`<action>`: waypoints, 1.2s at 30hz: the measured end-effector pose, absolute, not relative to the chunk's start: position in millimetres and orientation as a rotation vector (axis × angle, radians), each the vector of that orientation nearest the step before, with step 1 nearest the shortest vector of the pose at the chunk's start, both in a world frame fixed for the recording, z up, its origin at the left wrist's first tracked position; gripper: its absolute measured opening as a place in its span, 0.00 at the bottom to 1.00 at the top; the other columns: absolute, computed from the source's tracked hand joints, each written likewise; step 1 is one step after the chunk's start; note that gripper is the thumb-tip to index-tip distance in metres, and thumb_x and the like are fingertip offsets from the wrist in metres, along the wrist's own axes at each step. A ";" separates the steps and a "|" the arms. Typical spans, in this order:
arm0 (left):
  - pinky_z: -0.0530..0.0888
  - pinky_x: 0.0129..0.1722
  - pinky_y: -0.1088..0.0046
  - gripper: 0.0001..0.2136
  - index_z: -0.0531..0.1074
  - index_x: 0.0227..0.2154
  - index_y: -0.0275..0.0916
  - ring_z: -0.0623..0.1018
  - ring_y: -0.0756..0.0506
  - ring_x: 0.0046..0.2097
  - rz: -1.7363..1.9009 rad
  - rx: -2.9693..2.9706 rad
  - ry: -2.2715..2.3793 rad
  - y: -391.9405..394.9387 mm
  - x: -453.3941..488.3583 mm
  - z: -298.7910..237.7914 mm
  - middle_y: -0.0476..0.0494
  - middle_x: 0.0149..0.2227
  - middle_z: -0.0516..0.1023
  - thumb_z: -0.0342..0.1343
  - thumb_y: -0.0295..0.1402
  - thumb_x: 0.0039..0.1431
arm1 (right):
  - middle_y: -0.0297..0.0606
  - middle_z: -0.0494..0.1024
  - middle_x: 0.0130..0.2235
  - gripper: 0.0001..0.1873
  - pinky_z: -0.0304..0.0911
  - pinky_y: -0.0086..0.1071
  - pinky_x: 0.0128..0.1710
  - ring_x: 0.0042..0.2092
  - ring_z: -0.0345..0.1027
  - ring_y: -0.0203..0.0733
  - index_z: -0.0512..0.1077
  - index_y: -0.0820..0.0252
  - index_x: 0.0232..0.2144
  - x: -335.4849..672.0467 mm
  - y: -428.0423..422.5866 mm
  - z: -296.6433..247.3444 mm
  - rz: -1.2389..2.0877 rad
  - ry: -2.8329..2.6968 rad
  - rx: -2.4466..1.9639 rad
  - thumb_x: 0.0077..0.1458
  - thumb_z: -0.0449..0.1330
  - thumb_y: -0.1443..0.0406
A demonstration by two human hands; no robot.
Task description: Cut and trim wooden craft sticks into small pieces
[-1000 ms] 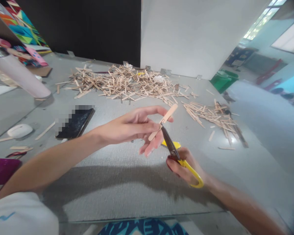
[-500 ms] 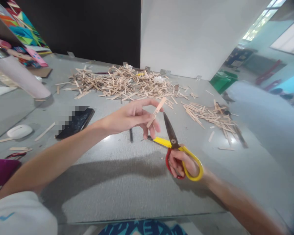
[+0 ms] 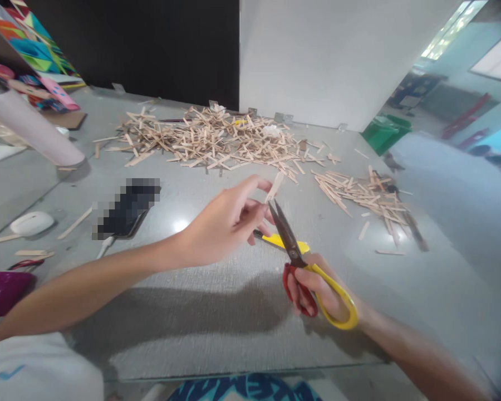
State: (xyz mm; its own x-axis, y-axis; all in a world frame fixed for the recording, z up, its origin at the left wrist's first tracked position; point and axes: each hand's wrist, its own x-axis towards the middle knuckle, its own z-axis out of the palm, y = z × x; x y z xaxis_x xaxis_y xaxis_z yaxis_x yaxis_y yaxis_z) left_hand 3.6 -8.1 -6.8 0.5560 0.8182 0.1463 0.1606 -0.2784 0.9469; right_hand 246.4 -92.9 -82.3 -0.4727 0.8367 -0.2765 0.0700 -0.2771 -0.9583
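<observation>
Between the fingertips of my left hand (image 3: 229,220) is a small flat wooden stick (image 3: 276,185), its free end pointing up and away. My right hand (image 3: 317,284) grips a pair of scissors (image 3: 291,245) with one red and one yellow handle loop. The dark blades are slightly apart, and their tips lie close to the stick's lower part at my left fingers; whether they touch it I cannot tell. Beneath the blades, a yellow utility knife (image 3: 278,240) rests on the grey table (image 3: 183,328), partly hidden by my left fingers and the scissors.
A big heap of wooden sticks (image 3: 217,139) spreads along the back, with a smaller pile (image 3: 359,195) to the right. On the left are a phone (image 3: 127,211) with a cable, a white mouse-shaped object (image 3: 32,223), a pale bottle (image 3: 33,125) and a purple device (image 3: 4,295).
The scissors' blades have parted a little and their tips have come to the stick. My left hand has turned and shifted slightly toward me, still pinching the stick.
</observation>
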 end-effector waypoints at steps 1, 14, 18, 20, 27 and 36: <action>0.82 0.28 0.76 0.08 0.65 0.54 0.41 0.90 0.42 0.38 0.793 1.780 0.825 -8.7 3.5 -7.1 0.43 0.38 0.86 0.54 0.33 0.77 | 0.30 0.66 0.12 0.31 0.65 0.28 0.20 0.14 0.58 0.33 0.72 0.58 0.19 246.0 -92.7 -82.2 1.810 -1.412 -1.152 0.64 0.60 0.43; 0.70 0.27 0.76 0.10 0.64 0.57 0.43 0.82 0.49 0.26 0.831 2.193 0.980 -14.5 4.6 -19.0 0.49 0.34 0.87 0.51 0.32 0.76 | 0.30 0.65 0.12 0.34 0.64 0.27 0.17 0.14 0.58 0.33 0.71 0.57 0.18 241.1 -95.7 -79.1 1.814 -1.416 -1.220 0.65 0.59 0.40; 0.68 0.27 0.76 0.10 0.62 0.57 0.44 0.81 0.49 0.26 0.811 2.248 0.978 -15.9 5.6 -20.1 0.49 0.34 0.87 0.50 0.30 0.76 | 0.30 0.65 0.12 0.34 0.64 0.26 0.17 0.14 0.57 0.32 0.71 0.57 0.18 241.1 -96.4 -80.7 1.825 -1.409 -1.204 0.66 0.58 0.40; 0.68 0.27 0.76 0.10 0.61 0.56 0.43 0.80 0.49 0.25 0.807 2.263 0.982 -16.2 5.3 -20.3 0.49 0.35 0.87 0.49 0.30 0.76 | 0.30 0.65 0.12 0.34 0.63 0.26 0.17 0.14 0.56 0.32 0.71 0.57 0.18 240.8 -96.6 -82.0 1.836 -1.402 -1.187 0.66 0.58 0.40; 0.68 0.29 0.75 0.09 0.59 0.56 0.43 0.81 0.48 0.26 0.818 2.273 0.977 -18.2 6.5 -25.6 0.50 0.33 0.86 0.47 0.29 0.77 | 0.29 0.64 0.11 0.34 0.60 0.26 0.15 0.13 0.58 0.33 0.70 0.56 0.18 235.5 -100.1 -87.1 1.802 -1.334 -1.230 0.65 0.59 0.39; 0.69 0.26 0.76 0.10 0.58 0.55 0.43 0.81 0.49 0.28 0.883 2.176 0.897 -18.3 -0.1 -18.1 0.51 0.33 0.83 0.50 0.29 0.76 | 0.30 0.64 0.13 0.36 0.56 0.24 0.15 0.14 0.57 0.31 0.67 0.56 0.16 226.3 -95.4 -76.0 1.646 -1.446 -1.352 0.65 0.59 0.38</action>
